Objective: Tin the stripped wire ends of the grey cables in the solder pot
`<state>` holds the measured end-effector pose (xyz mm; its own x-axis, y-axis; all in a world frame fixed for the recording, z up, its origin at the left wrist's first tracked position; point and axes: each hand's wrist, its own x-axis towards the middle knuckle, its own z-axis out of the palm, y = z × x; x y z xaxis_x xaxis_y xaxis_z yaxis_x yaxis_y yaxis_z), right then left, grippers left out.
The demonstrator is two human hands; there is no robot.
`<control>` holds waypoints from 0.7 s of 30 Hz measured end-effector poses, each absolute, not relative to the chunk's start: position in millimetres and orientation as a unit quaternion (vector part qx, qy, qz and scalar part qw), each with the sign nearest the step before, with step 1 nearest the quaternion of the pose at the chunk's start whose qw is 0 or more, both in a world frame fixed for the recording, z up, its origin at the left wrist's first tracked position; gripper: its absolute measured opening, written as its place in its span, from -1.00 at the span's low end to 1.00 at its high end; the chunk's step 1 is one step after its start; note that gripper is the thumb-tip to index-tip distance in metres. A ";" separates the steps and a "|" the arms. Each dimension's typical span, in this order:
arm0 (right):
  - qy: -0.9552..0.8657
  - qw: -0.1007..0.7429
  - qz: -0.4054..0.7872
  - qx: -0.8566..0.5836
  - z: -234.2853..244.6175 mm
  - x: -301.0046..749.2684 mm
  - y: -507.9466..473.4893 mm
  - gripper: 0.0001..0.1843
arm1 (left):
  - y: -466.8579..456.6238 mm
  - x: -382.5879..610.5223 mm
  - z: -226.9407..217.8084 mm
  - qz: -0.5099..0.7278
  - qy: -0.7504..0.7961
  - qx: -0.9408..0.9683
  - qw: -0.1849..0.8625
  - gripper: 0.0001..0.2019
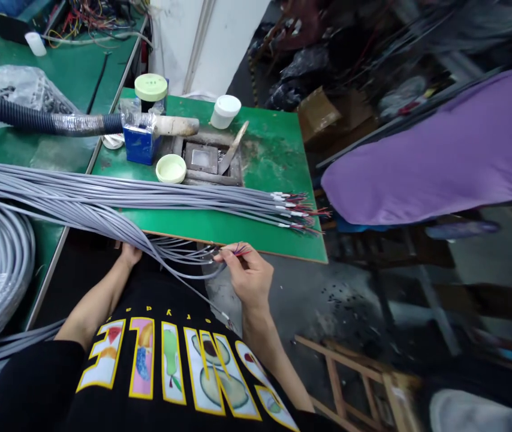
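Observation:
My right hand (252,275) is pinched on the end of a grey cable (193,276), just off the front edge of the green board. Thin red and purple wires (239,251) stick out at its fingertips. Close to my body, my left hand (130,254) is beneath the hanging grey cables, its fingers mostly hidden by them and the board edge. A long bundle of grey cables (184,195) lies across the board, with stripped ends (298,211) of red and dark wires at the right. Several more cable ends hang between my hands.
A solder pot (201,158) with a scraper (234,147) is set in the green board (274,144). Around it are a cream dish (171,168), a white cup (225,111), a lidded jar (150,89) and a hose nozzle (175,125). Coiled cable (17,258) lies left; purple cloth (436,156) hangs right.

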<state>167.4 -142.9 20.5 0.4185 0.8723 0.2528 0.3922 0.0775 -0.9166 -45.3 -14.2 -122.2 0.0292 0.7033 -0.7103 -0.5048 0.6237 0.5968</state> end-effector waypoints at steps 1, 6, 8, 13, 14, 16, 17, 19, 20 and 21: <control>-0.491 0.548 0.218 -0.641 21.9 166.7 -144.3 -0.87 | -20.1 -34.5 -119.8 0.422 0.528 0.080 0.732 -0.71; -0.495 0.571 0.199 -0.624 34.0 166.9 -150.1 -0.90 | -43.0 -12.3 -96.5 0.352 0.355 0.036 0.865 -0.70; -0.500 0.582 0.184 -0.614 44.1 169.3 -151.7 -0.91 | -47.6 -12.0 -85.4 0.289 0.273 0.034 0.917 -0.69; -0.518 0.595 0.147 -0.597 80.4 178.1 -152.2 -0.92 | -62.4 -6.0 -57.3 0.171 0.131 0.074 0.974 -0.66; -0.523 0.593 0.147 -0.594 86.9 179.3 -150.7 -0.92 | -65.8 -4.3 -53.8 0.153 0.111 0.078 0.979 -0.66; -0.534 0.583 0.161 -0.591 95.6 179.8 -145.8 -0.90 | -71.1 -2.9 -52.7 0.113 0.086 0.089 0.986 -0.66; -0.538 0.574 0.173 -0.593 97.2 179.1 -142.4 -0.89 | -72.3 -3.8 -55.5 0.093 0.083 0.100 0.987 -0.65; -0.540 0.553 0.206 -0.600 94.8 176.3 -134.6 -0.89 | -71.4 -8.8 -67.2 0.063 0.104 0.136 0.983 -0.62; -0.536 0.545 0.224 -0.604 91.2 174.5 -130.5 -0.88 | -69.7 -12.8 -75.0 0.054 0.129 0.161 0.977 -0.61; -0.529 0.541 0.242 -0.608 86.3 172.6 -126.7 -0.88 | -67.4 -17.5 -83.0 0.049 0.165 0.194 0.966 -0.59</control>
<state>172.6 -126.7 86.3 0.3234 0.9047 0.2774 0.3802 0.1442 -0.9136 -17.5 -67.4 -83.0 0.9410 0.1581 -0.2992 -0.0304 0.9200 0.3907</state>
